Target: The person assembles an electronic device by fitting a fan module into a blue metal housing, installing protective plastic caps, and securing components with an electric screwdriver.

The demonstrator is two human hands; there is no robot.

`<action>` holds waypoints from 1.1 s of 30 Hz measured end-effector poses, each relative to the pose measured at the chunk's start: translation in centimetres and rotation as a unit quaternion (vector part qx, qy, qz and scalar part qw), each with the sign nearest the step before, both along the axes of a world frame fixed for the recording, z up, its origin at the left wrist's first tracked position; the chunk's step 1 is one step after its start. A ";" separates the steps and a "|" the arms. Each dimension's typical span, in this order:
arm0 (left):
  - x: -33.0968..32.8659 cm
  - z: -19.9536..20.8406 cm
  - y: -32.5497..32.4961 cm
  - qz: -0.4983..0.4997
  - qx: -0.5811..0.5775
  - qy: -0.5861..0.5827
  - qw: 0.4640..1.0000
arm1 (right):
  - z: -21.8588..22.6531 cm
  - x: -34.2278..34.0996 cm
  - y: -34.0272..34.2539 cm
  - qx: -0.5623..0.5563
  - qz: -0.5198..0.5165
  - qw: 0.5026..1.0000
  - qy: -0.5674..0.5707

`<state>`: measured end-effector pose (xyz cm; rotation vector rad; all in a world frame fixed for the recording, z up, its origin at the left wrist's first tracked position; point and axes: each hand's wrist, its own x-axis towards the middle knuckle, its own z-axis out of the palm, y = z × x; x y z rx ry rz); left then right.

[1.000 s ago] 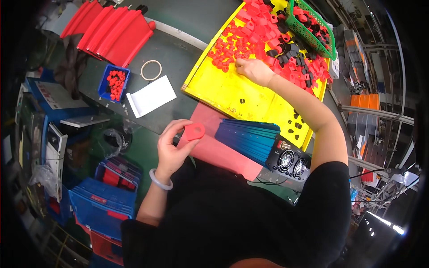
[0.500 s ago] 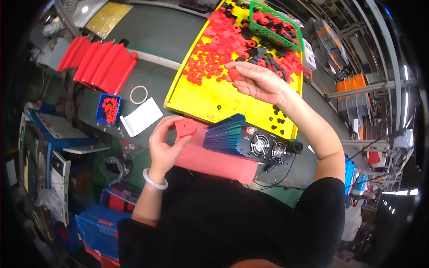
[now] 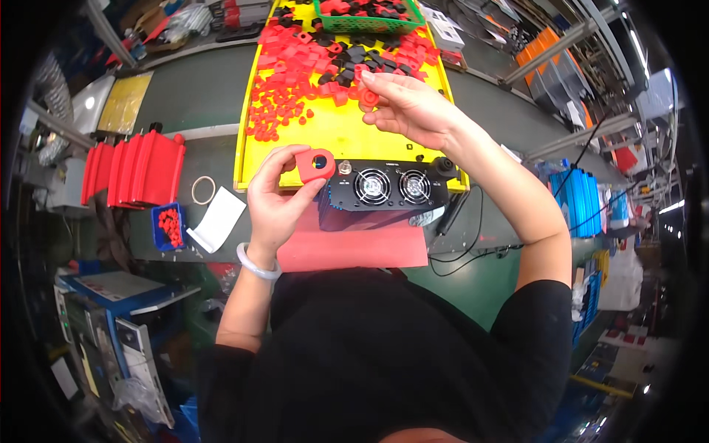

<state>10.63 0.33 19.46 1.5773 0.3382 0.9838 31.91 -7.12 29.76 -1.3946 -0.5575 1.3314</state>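
My left hand (image 3: 275, 203), with a pale bangle at its wrist, pinches a red plastic cap (image 3: 305, 168) between thumb and fingers. A round hole through the cap faces me. My right hand (image 3: 410, 109) is raised above the yellow tray (image 3: 347, 135), its thumb and fingertips closed on a small red round plastic piece (image 3: 369, 97). Between me and the tray stands a black-and-blue finned power unit (image 3: 384, 210), its panel with two fans and terminals facing up toward me. The left hand's cap is close beside the panel's left end. A pink mat (image 3: 354, 249) lies under the unit.
Red and black plastic parts lie heaped in the tray, with a green basket (image 3: 369, 23) of more at its far end. On the left are red finned units (image 3: 146, 170), a blue bin (image 3: 157, 240) of small red pieces, a tape ring (image 3: 195, 190) and white paper (image 3: 220, 220).
The view has shifted. The power unit has turned from lying slanted to showing its fan panel upward. The left hand's cap has turned so its hole shows. Both hands keep their pieces.
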 end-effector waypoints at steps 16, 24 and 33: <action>2.8 0.4 0.2 -0.034 0.121 0.083 0.989 | -0.9 -1.5 -4.5 0.075 0.033 0.970 -0.228; 2.5 -1.0 0.6 -0.025 0.154 0.091 0.984 | -1.7 -2.8 -3.7 0.144 0.125 0.854 -0.485; 2.5 -1.7 0.4 -0.019 0.151 0.071 0.986 | -2.1 -3.3 -3.0 0.185 0.180 0.742 -0.618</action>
